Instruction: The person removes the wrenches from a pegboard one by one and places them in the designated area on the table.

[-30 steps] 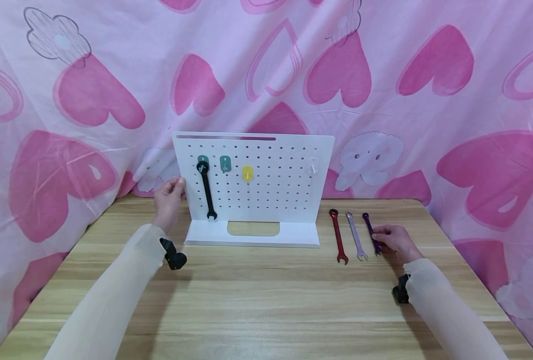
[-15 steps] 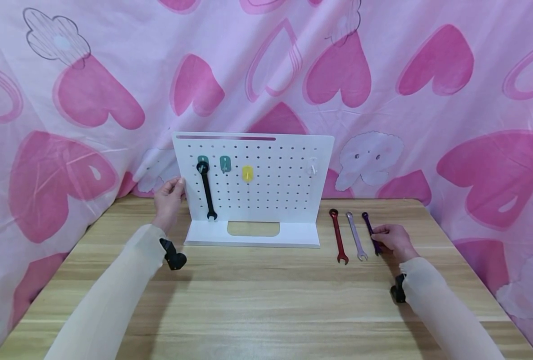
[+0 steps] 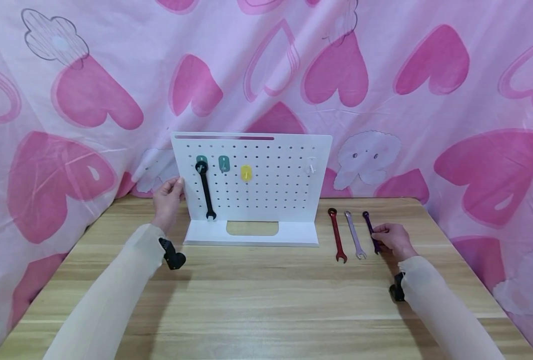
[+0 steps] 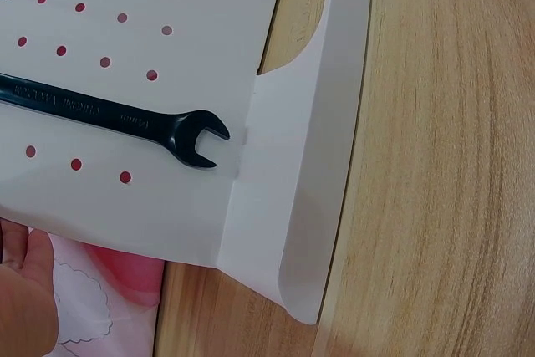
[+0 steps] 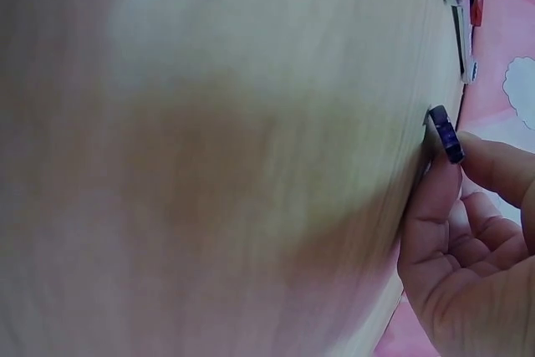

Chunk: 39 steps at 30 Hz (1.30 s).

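Observation:
At the right of the table in the head view, my right hand [image 3: 394, 239] pinches a purple combination wrench [image 3: 368, 222] near its lower half. The right wrist view shows the thumb and forefinger on either side of that wrench [image 5: 446, 135], whose end faces the camera. My left hand [image 3: 167, 202] holds the left edge of a white pegboard [image 3: 275, 195] between thumb and fingers. On the board, a black combination wrench [image 3: 206, 192] hangs by its ring end from a green hook, its open end [image 4: 197, 138] pointing down.
A red wrench [image 3: 337, 235] and a silver wrench [image 3: 354, 235] lie between the board and the purple wrench. A second green hook [image 3: 223, 164], a yellow hook [image 3: 246, 173] and a clear hook [image 3: 311, 165] are on the board. A pink curtain [image 3: 266, 65] hangs behind the table.
My right wrist and sleeve have shifted slightly to the left, with the fingers staying on the purple wrench. The left hand keeps its hold on the pegboard's edge.

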Each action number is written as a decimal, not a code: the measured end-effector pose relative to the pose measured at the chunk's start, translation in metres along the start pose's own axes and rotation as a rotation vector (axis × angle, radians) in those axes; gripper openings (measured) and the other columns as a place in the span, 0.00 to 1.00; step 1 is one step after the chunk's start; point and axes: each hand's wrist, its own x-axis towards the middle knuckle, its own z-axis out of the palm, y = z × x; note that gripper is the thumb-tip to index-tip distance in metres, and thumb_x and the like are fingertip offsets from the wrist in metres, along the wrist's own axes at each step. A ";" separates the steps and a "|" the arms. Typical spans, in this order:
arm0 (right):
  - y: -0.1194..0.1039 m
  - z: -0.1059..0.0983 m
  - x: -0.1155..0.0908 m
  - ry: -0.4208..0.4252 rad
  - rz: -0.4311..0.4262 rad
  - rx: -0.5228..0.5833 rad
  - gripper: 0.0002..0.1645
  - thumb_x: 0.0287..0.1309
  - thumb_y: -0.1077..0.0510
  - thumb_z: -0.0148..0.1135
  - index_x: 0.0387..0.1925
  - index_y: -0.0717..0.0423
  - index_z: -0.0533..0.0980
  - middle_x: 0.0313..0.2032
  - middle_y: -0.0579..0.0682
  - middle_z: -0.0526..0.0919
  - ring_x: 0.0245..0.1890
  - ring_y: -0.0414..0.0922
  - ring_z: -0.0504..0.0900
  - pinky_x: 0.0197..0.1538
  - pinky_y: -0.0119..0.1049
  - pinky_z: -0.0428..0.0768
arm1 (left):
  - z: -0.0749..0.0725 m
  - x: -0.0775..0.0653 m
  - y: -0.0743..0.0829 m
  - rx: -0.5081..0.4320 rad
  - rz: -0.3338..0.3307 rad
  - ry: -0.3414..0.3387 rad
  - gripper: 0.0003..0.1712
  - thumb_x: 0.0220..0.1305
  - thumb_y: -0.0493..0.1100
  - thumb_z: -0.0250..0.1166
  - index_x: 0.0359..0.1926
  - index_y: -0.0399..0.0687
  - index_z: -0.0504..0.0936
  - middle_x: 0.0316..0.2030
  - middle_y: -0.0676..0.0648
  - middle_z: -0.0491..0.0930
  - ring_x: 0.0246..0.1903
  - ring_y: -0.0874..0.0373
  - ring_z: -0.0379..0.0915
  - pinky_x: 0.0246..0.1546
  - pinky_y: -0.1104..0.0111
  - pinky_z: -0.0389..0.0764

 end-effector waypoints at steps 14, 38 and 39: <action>-0.007 -0.002 -0.004 0.011 -0.064 -0.049 0.16 0.58 0.64 0.58 0.45 0.73 0.74 0.27 0.51 0.80 0.23 0.38 0.75 0.25 0.31 0.77 | 0.000 0.000 0.003 -0.033 0.009 0.002 0.20 0.66 0.52 0.56 0.53 0.47 0.77 0.44 0.55 0.75 0.48 0.62 0.72 0.60 0.65 0.72; -0.004 -0.006 -0.008 -0.027 -0.070 -0.015 0.19 0.61 0.64 0.55 0.51 0.75 0.70 0.26 0.49 0.79 0.23 0.39 0.75 0.25 0.31 0.77 | -0.001 -0.002 0.002 0.009 -0.001 -0.010 0.23 0.66 0.54 0.55 0.56 0.48 0.75 0.55 0.49 0.73 0.53 0.59 0.70 0.61 0.66 0.71; -0.005 -0.008 -0.010 -0.028 -0.083 -0.012 0.21 0.61 0.64 0.55 0.52 0.75 0.70 0.26 0.50 0.79 0.23 0.39 0.74 0.24 0.32 0.77 | -0.001 -0.003 0.002 0.014 0.002 -0.012 0.23 0.66 0.55 0.54 0.57 0.48 0.75 0.56 0.49 0.73 0.54 0.59 0.70 0.61 0.66 0.71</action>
